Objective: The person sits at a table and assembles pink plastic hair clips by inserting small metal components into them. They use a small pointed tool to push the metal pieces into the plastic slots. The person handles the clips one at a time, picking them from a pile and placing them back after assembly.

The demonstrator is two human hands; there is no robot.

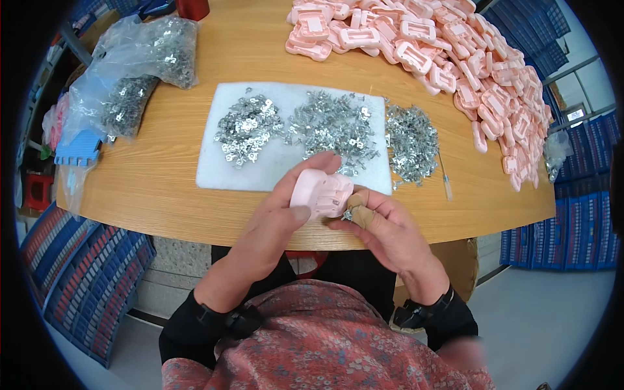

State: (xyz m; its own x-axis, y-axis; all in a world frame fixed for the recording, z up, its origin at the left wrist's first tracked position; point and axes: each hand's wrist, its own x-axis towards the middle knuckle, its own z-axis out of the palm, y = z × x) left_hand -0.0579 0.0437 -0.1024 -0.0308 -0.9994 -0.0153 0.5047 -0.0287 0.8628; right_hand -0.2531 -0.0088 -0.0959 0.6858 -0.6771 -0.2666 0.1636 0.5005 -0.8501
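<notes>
A pink plastic housing [318, 194] is gripped in my left hand [276, 214], its hollow side with ribs turned toward my right. Close beside its right edge, my right hand [392, 231] pinches a small metal clip [348, 214] between thumb and fingers. Tan coverings wrap some of the right fingertips. Just beyond my hands lies a white foam sheet [207, 166] with two heaps of metal pieces: flat shiny ones [250, 129] on the left and clips [335, 127] on the right. A third metal heap [411, 143] rests on the wood beside the sheet.
Many pink housings [416, 55] are piled along the table's far right. Clear bags of metal parts [172, 52] lie at the far left, near a blue foam piece [79, 148]. A thin tool [446, 179] lies right of the heaps. Blue bins [97, 279] stand below the table [162, 195].
</notes>
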